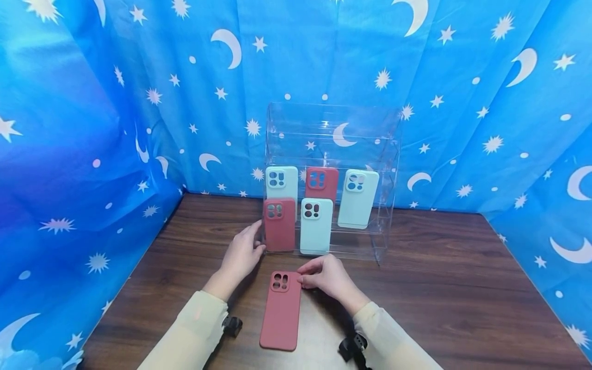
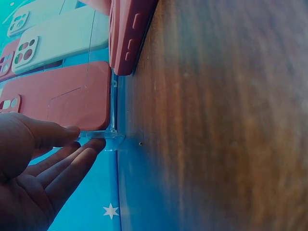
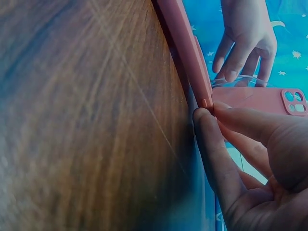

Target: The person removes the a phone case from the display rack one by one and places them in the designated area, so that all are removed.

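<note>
A clear plastic display stand (image 1: 319,123) bears several phone cases on two tiers. My left hand (image 1: 242,252) holds the stand's lower left edge, thumb in front and fingers behind, right beside the lower red phone case (image 1: 280,231). In front of the stand, another red phone case (image 1: 280,318) lies with its camera cutouts toward the stand. My right hand (image 1: 330,277) pinches the upper right corner of this case between thumb and fingers. The left wrist view shows its side buttons (image 2: 131,43) close over the wood.
Beside the lower red case stands a mint case (image 1: 316,228). The tier behind holds a mint case (image 1: 282,187), a red case (image 1: 328,185) and a second mint case (image 1: 358,200). A blue star-and-moon curtain (image 1: 305,51) surrounds the dark wooden table (image 1: 439,293).
</note>
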Tool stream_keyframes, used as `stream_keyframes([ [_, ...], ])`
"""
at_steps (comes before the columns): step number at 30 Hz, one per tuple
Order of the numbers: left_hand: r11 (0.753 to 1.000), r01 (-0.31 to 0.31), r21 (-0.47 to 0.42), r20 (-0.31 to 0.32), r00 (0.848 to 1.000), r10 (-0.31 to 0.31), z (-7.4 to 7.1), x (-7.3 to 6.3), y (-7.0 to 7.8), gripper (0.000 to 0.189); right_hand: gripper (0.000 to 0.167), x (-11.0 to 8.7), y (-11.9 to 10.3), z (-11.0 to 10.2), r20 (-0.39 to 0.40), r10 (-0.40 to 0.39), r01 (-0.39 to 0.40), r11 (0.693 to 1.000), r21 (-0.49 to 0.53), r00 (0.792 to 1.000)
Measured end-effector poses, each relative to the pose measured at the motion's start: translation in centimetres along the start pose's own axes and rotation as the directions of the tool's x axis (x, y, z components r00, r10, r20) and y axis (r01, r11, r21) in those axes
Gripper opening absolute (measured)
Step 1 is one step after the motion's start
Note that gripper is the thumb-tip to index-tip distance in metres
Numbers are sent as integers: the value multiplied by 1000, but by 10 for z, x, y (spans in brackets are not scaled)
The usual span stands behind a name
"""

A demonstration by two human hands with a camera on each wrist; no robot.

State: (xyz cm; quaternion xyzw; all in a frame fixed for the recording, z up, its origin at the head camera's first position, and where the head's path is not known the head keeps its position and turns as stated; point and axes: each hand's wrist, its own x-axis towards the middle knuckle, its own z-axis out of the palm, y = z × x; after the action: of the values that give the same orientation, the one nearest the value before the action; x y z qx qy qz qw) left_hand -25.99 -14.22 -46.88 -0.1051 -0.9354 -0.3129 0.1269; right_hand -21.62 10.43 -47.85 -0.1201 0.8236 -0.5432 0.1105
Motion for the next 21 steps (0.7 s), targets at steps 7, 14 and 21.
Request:
stream_keyframes([
  [7,1000,7,1,9,1000,-7,-1,0,1,67,16,-2,-2,-2,8,-10,10,1000,3,1000],
  [14,1000,13,-8,13,1000,-13,-2,1,1,68,21,-3,-3,-10,-7,-25,24,998,-54,1000],
  [21,1000,21,-4,21,1000,-21,-1,0,2,68,23,-4,-4,-16,-26,-26,25,997,-67,999],
])
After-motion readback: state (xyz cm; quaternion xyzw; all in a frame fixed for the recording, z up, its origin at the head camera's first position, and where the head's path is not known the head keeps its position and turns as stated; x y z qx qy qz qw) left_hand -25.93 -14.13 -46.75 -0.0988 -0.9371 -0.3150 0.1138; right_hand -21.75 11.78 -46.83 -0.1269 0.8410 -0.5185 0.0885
